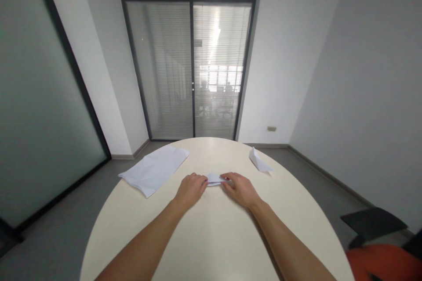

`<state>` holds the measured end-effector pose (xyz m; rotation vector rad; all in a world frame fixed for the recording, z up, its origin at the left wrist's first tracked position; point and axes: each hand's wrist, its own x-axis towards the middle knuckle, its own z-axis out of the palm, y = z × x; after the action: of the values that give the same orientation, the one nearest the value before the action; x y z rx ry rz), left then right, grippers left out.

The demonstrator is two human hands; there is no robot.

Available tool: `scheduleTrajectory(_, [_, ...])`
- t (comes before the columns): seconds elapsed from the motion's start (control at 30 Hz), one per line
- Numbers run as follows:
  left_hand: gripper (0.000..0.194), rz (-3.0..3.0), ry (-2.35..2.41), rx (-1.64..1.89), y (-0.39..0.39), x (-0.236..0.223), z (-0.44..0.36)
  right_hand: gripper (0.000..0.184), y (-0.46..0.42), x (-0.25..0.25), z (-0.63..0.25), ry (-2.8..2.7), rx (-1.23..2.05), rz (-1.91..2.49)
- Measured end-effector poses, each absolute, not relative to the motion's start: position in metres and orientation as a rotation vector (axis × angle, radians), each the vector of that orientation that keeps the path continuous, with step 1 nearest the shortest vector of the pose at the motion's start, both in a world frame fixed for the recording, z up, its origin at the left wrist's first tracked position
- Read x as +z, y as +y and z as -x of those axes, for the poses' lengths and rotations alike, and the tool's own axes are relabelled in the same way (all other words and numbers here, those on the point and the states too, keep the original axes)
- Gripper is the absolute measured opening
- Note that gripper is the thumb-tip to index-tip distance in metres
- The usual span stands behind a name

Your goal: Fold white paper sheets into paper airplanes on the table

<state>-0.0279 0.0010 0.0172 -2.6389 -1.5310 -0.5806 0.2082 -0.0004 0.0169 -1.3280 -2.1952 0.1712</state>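
A small piece of folded white paper lies between my hands near the middle of the round table. My left hand grips its left end with the fingers pressed together. At the right end, my right hand pinches the paper between thumb and fingers. Both hands rest low, close to the tabletop. Parts of the folded paper are covered by my fingertips, so its full shape is hidden.
The pale round table fills the lower view. Flat white sheets lie at its left edge, and a folded white paper shape sits at the far right. An orange and black chair stands at the lower right.
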Motion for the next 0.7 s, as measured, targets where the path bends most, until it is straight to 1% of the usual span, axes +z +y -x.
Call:
scheduleTrajectory(0.17, [0.029, 2.621, -1.554, -0.582, 0.0002, 0.0178, 0.027, 0.027, -0.0022, 0.0192, -0.2081, -2.196, 0.18, 1.32])
scheduleTrajectory(0.43, [0.035, 2.568, -1.661, -0.586, -0.0012, 0.0176, 0.0256, 0.035, -0.0023, 0.0202, -0.2061, -2.173, 0.183, 1.287])
scheduleTrajectory(0.7, [0.037, 2.636, -1.596, -0.688, -0.0014, 0.0156, 0.0261, 0.038, -0.0007, 0.0173, -0.2066, -2.161, 0.161, 1.218])
